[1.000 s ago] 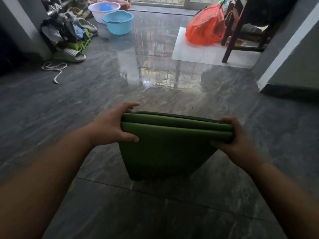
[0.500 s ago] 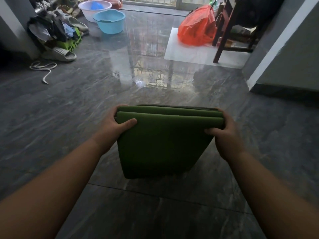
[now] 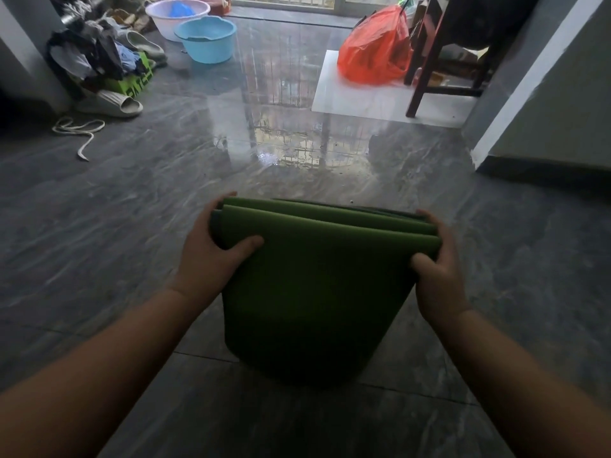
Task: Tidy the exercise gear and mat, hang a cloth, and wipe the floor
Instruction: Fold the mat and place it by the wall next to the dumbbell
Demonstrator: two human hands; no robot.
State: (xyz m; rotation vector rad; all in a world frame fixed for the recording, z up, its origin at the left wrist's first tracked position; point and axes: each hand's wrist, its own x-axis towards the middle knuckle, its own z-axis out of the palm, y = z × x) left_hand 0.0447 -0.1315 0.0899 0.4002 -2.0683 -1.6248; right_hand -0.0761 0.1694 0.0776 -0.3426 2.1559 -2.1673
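A folded green exercise mat (image 3: 317,292) hangs in front of me above the grey marble floor (image 3: 165,209), its folded layers stacked at the top edge. My left hand (image 3: 211,256) grips the mat's upper left corner, thumb across the front face. My right hand (image 3: 436,269) grips the upper right corner the same way. The mat's lower end hangs down in shadow between my forearms.
A pile of clothes (image 3: 89,57), a slipper (image 3: 112,105) and a white cord (image 3: 79,130) lie at the far left. Blue (image 3: 206,39) and white (image 3: 175,14) basins stand behind. An orange bag (image 3: 373,47) rests on a white board (image 3: 363,100) beside a wooden chair (image 3: 439,54). A wall corner (image 3: 529,94) juts in on the right.
Both hands have closed more firmly on the mat's top corners, the left thumb now across the front. The view has shifted slightly, and the mat's folds sit tighter together.
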